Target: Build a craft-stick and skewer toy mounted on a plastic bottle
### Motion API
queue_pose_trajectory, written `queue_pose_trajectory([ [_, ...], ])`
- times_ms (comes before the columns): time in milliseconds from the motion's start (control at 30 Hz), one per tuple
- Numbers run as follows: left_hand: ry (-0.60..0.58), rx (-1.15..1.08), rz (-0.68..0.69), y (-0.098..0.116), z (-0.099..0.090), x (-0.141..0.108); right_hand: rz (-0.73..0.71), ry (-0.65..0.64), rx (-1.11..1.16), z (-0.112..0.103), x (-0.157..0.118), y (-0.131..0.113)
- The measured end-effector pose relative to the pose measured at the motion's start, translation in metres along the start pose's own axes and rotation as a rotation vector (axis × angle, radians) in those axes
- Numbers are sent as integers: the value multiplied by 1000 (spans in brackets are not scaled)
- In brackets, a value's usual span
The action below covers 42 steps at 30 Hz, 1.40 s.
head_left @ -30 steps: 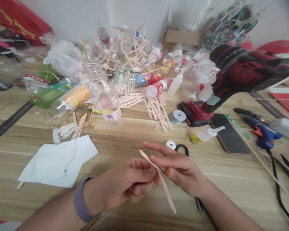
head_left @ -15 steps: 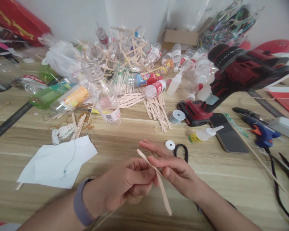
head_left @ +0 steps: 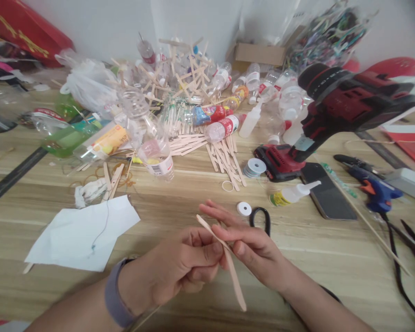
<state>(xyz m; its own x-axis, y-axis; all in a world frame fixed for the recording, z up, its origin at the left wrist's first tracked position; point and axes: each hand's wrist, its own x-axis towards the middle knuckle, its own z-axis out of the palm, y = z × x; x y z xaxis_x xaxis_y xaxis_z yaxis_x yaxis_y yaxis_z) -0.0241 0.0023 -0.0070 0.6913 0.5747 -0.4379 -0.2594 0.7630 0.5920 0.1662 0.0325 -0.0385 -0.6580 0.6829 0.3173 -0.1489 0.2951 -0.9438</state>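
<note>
Low in the middle of the head view, a flat wooden craft stick (head_left: 235, 281) slants between my hands, its lower end pointing toward me. My left hand (head_left: 190, 260) is closed, thumb and curled fingers pinching the stick near its middle. From the other side my right hand (head_left: 254, 244) touches it, thumb and fingers around its upper part, the other fingers stretched out. Where the hands meet, the stick is partly covered, and I cannot tell whether a second one crosses it. A thin rod (head_left: 147, 318) shows below my left wrist. Black-handled scissors (head_left: 261, 216) lie just beyond my right hand.
Craft sticks (head_left: 224, 159) and plastic bottles (head_left: 223, 129) crowd the back. A red drill (head_left: 332, 110) stands at right, near a phone (head_left: 327, 191), glue bottle (head_left: 293, 193) and blue glue gun (head_left: 373, 184). White paper (head_left: 79, 235) lies left; a wire spool (head_left: 254, 168) sits mid-table.
Almost nothing differs. Both hands and the craft stick keep nearly the same position, with only a very slight shift of the wrists.
</note>
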Motion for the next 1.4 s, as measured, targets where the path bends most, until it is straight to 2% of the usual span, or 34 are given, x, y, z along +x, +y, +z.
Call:
queue_pose_trajectory([
  [233, 65, 75, 73, -1, 1, 0, 50, 33, -15, 0, -3, 3],
  [433, 106, 243, 200, 0, 1, 0, 62, 65, -25, 3, -4, 5],
  [567, 159, 306, 235, 2, 4, 1, 70, 87, -44, 5, -4, 4],
  [767, 211, 286, 182, 1, 6, 2, 75, 105, -96, -1, -2, 4],
  [1000, 149, 231, 107, 6, 1, 1, 81, 86, -129, -7, 1, 0],
  [1167, 112, 260, 141, 4, -2, 3, 60, 89, -134, -5, 0, 2],
  [1400, 102, 228, 118, 3, -1, 1, 47, 91, -78, -1, -1, 1],
])
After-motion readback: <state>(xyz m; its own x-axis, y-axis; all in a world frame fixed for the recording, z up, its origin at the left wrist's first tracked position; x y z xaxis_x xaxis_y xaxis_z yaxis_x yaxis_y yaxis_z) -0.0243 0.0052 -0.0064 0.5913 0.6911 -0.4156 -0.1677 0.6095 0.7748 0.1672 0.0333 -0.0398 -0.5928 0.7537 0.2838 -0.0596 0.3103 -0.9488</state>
